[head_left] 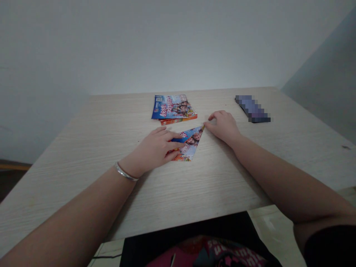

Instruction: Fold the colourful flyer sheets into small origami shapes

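A colourful printed sheet folded into a triangle (190, 142) lies on the pale wooden table (111, 122). My left hand (154, 148) lies flat on the sheet's left part, fingers stretched out and pressing it down. A silver bracelet (125, 173) circles that wrist. My right hand (224, 124) rests at the triangle's upper right tip, fingers curled, with the fingertips pressed on the tip.
A small stack of colourful printed sheets (172, 108) lies behind the folded one. A dark oblong object (252, 108), blurred out, lies at the back right. The table stands against a white wall; its near edge is just before my lap.
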